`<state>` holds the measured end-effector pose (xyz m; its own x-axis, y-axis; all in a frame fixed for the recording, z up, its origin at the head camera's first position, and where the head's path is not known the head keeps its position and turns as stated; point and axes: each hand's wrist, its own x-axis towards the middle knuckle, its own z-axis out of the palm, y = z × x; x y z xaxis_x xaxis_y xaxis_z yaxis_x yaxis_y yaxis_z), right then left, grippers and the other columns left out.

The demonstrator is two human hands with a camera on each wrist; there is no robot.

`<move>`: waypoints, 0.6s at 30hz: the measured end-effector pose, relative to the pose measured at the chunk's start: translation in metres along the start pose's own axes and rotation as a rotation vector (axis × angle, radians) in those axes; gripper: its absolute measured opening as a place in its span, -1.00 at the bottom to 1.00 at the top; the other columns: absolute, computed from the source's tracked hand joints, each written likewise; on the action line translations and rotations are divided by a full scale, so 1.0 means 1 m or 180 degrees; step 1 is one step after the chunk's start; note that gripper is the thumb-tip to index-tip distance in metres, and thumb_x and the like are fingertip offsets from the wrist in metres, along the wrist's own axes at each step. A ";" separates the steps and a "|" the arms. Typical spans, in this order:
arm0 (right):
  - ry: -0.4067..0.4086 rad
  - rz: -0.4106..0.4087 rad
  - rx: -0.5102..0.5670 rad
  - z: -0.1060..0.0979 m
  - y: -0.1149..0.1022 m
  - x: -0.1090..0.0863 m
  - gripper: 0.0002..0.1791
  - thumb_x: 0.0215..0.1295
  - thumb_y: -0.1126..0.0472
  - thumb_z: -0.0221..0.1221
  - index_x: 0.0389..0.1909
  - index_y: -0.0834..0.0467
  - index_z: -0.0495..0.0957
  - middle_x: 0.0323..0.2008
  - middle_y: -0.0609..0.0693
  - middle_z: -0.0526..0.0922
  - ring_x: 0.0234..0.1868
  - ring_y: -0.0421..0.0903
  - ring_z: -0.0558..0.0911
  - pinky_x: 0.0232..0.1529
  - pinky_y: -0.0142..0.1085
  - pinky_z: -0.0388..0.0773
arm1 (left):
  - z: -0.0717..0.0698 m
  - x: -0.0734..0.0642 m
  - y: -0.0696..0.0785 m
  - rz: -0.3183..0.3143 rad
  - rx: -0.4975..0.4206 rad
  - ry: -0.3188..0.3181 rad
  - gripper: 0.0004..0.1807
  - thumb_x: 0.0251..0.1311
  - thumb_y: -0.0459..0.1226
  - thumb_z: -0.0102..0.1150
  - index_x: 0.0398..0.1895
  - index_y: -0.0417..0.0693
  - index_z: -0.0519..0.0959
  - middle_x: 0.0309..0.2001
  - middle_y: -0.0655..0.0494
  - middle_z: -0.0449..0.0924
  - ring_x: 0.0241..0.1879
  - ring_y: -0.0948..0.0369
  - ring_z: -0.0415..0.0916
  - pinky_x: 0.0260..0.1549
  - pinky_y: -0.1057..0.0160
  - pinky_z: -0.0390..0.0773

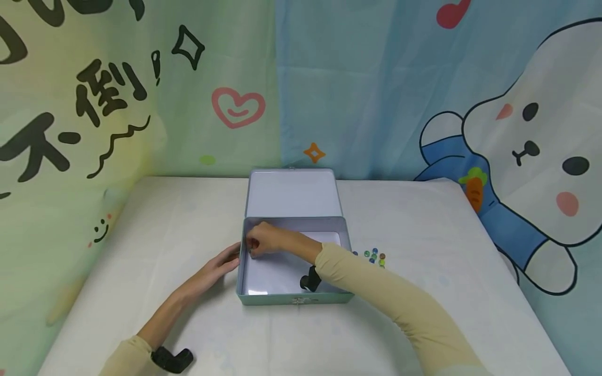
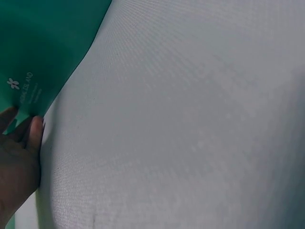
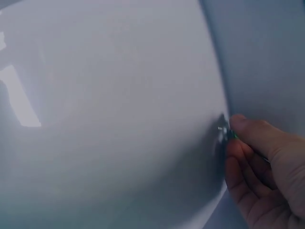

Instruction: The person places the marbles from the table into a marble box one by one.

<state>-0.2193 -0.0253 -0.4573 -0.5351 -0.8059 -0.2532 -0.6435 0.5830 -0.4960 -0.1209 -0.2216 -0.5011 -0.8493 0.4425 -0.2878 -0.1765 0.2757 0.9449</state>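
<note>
A green metal tin box (image 1: 296, 300) lies on the table with its hinged lid (image 1: 293, 193) raised at the back. My right hand (image 1: 267, 239) reaches across into it, down at the inner left wall. In the right wrist view, thumb and fingertips pinch a small glass marble (image 3: 233, 135) with a green glint, mostly hidden, beside the wall and floor. Outside the box, my left hand (image 1: 221, 265) touches its left wall with extended fingers. The left wrist view shows those fingers against the green side (image 2: 47, 47), which bears small white print.
Several coloured glass marbles (image 1: 373, 256) lie on the white tablecloth (image 1: 451, 313) right of the box, partly behind my right sleeve (image 1: 385, 292). A printed curtain (image 1: 357, 94) hangs behind the table. Each wrist carries a black camera (image 1: 173, 360).
</note>
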 end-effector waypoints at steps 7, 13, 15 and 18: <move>0.0059 -0.0033 0.0050 0.004 0.007 0.000 -0.86 0.16 0.27 0.34 -0.29 0.21 0.62 -0.32 0.04 0.71 -0.36 -0.25 0.55 -0.33 -0.58 0.42 | 0.000 0.001 -0.002 0.0006 0.0007 0.0005 -0.32 0.48 0.02 -0.20 0.56 0.07 -0.07 0.54 -0.09 -0.01 0.54 -0.12 -0.13 0.43 -0.31 -0.18; 0.0156 -0.0161 0.0092 0.006 0.011 0.001 -0.87 0.13 0.28 0.35 -0.34 0.22 0.60 -0.36 0.04 0.70 -0.38 -0.25 0.54 -0.34 -0.58 0.42 | 0.000 0.002 -0.003 0.0024 -0.0003 0.0020 -0.32 0.48 0.01 -0.20 0.55 0.05 -0.06 0.54 -0.10 -0.01 0.54 -0.11 -0.12 0.44 -0.29 -0.17; 0.0166 -0.0162 0.0110 0.007 0.012 0.001 -0.87 0.14 0.28 0.35 -0.34 0.22 0.60 -0.37 0.04 0.70 -0.39 -0.25 0.54 -0.35 -0.58 0.42 | 0.000 0.002 -0.003 0.0019 -0.0006 0.0033 -0.32 0.48 0.01 -0.20 0.55 0.04 -0.06 0.54 -0.10 -0.01 0.54 -0.11 -0.12 0.45 -0.28 -0.17; 0.0165 -0.0147 0.0125 0.008 0.012 0.001 -0.86 0.14 0.28 0.35 -0.33 0.23 0.60 -0.37 0.05 0.71 -0.39 -0.26 0.55 -0.36 -0.59 0.42 | 0.000 0.002 -0.002 0.0007 0.0001 0.0034 -0.31 0.48 0.01 -0.20 0.56 0.04 -0.07 0.54 -0.10 -0.01 0.54 -0.12 -0.12 0.45 -0.28 -0.17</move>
<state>-0.2231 -0.0198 -0.4700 -0.5336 -0.8249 -0.1865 -0.6466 0.5401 -0.5387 -0.1227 -0.2214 -0.5039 -0.8551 0.4339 -0.2839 -0.1744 0.2748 0.9455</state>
